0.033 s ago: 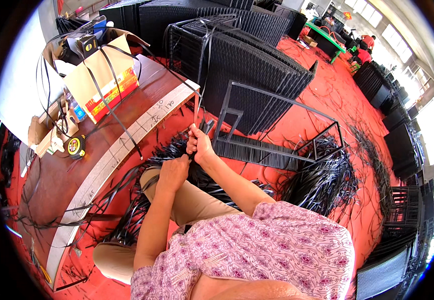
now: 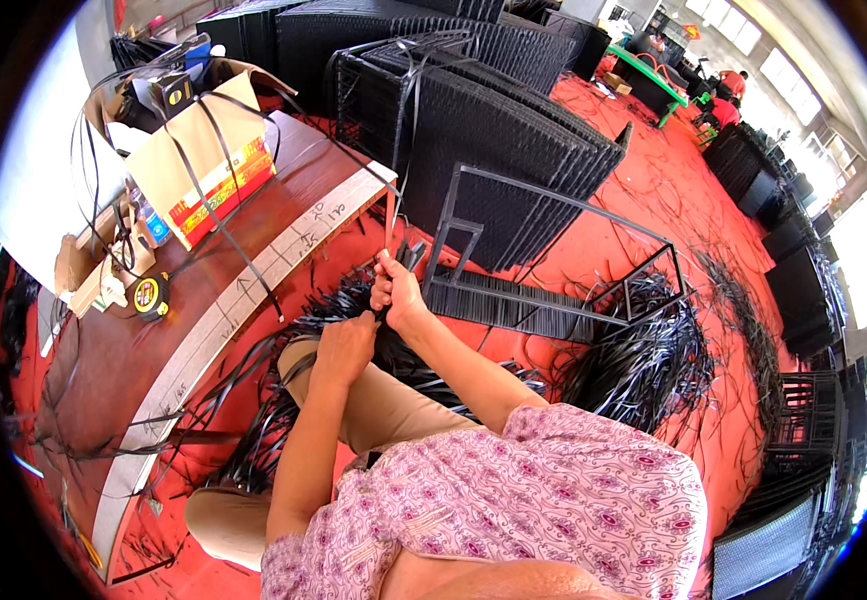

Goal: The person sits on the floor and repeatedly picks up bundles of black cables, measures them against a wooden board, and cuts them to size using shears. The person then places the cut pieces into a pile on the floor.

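My right hand (image 2: 400, 292) is closed, with a thin flat strip (image 2: 391, 218) running up from its thumb toward the table's end. Just past its knuckles a dark object (image 2: 414, 254) with two prongs sticks up; whether I grip it cannot be made out. Below and to the left, my left hand (image 2: 346, 346) is closed with its knuckles upward, close to the right one. Dark material shows between the hands, but what the left fingers hold is hidden. Beneath them, a heap of black plastic strips (image 2: 339, 300) lies around my knee.
A curved brown table (image 2: 104, 375) with a pale marked edge stands left, bearing a cardboard box (image 2: 209, 150) and a tape measure (image 2: 152, 296). Ahead are stacked black woven panels (image 2: 514, 140) and a black metal frame (image 2: 564, 205). More strips (image 2: 644, 350) lie right on the red floor.
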Motion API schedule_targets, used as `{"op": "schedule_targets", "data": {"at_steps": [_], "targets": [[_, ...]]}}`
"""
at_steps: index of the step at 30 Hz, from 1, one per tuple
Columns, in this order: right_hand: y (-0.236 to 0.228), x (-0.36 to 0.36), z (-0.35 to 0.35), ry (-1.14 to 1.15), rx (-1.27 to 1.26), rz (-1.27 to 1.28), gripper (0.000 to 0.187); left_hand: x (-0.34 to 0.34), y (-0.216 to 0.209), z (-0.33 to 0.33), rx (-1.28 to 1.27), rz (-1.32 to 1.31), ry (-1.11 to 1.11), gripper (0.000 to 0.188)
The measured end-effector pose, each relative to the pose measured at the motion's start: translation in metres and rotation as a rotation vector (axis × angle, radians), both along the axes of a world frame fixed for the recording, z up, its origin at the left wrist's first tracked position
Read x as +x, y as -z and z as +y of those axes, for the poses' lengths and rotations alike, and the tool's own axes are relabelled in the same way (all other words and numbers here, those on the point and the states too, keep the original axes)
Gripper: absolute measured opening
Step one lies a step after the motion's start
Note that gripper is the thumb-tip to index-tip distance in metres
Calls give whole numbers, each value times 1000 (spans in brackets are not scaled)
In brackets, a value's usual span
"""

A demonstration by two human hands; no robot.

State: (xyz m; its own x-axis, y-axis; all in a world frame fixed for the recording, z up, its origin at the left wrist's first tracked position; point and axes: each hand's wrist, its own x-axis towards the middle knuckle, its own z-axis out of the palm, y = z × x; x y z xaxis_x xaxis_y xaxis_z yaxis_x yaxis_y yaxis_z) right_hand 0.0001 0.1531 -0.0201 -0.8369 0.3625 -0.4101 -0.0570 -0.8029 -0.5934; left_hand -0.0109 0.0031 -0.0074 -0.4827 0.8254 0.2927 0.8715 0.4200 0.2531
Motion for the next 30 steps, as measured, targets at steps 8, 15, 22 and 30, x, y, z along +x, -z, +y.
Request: {"op": "schedule_targets", "data": {"at_steps": [8,15,22,30], "targets": [[-3,2,-1,30,-2,-13,34,1,0,1,3,-20,-9,20],[-4,4,-3,59,-8,-20,35,3,-4,2,-21,26,-2,21],[-5,3,-3,64,-2,-16,35,2,0,1,-30,20,-13,20],[-5,3,-2,46,21,-14,35,1,-1,2,-22,10,-5,20]]}}
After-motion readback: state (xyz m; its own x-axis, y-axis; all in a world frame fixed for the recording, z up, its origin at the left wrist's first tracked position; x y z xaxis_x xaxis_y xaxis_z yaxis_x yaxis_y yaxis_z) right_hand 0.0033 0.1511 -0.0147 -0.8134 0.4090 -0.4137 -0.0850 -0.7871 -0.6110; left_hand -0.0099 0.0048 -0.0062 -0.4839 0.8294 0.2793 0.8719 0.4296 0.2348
